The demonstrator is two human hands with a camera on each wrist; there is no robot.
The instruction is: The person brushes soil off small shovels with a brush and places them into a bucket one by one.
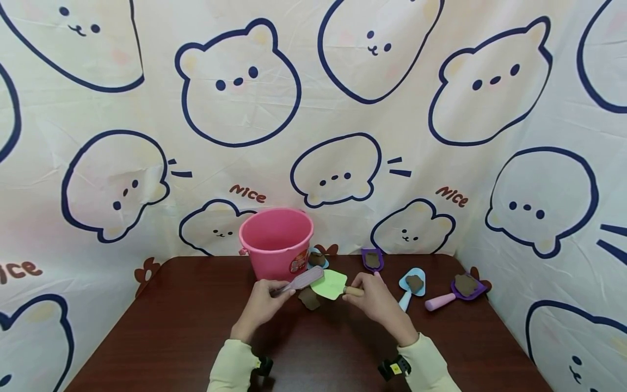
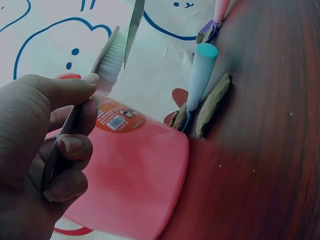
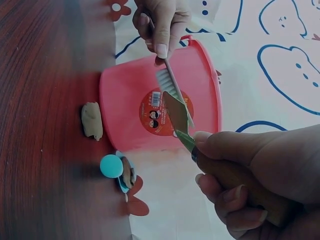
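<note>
My left hand grips a brush by its dark handle, thumb on top. Its pale bristles show in the left wrist view. A small green trowel with a wooden handle is in my right hand, fingers wrapped round the handle. Brush head and trowel blade meet or overlap in front of a pink bucket. Below them, a brown clay-like lump lies on the table.
Beside the bucket, a blue toy shovel bears a brown lump. More toy shovels with brown lumps lie to the right: a small purple one, a light blue one and a larger purple one. Patterned cloth hangs behind the dark table.
</note>
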